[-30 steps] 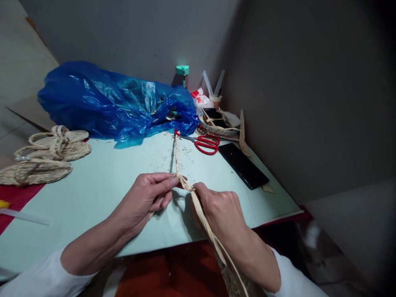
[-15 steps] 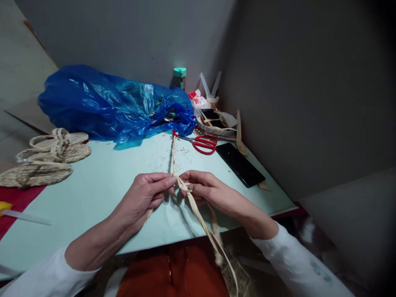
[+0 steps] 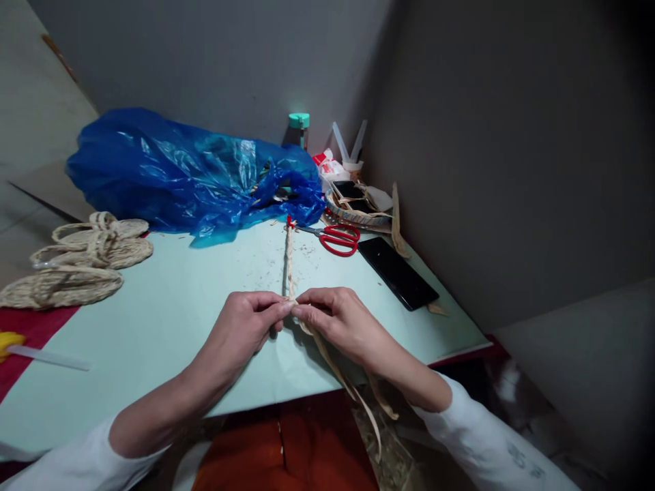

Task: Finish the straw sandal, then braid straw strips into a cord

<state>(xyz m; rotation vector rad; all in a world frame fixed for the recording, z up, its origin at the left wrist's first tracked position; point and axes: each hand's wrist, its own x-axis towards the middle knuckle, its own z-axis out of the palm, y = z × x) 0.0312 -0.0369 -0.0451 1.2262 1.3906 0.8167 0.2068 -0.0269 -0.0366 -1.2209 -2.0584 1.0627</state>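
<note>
A thin straw braid [image 3: 289, 262] runs taut across the pale green table [image 3: 168, 300] from a red fastening at the far side toward me. My left hand [image 3: 245, 327] and my right hand [image 3: 335, 320] meet at its near end, both pinched closed on the straw. Loose flat straw strips [image 3: 353, 392] trail from under my right hand over the table's front edge. My sleeves are white.
A crumpled blue plastic bag [image 3: 189, 174] lies at the back. Red-handled scissors [image 3: 338, 239] and a black phone [image 3: 398, 271] rest right of the braid. Woven straw sandals [image 3: 76, 262] are stacked at the left. A teal-capped bottle [image 3: 299, 128] and clutter fill the back corner by the wall.
My right hand came forward from near the table's edge to meet my left hand at the braid's end. The trailing straw strips swung lower and shifted with it.
</note>
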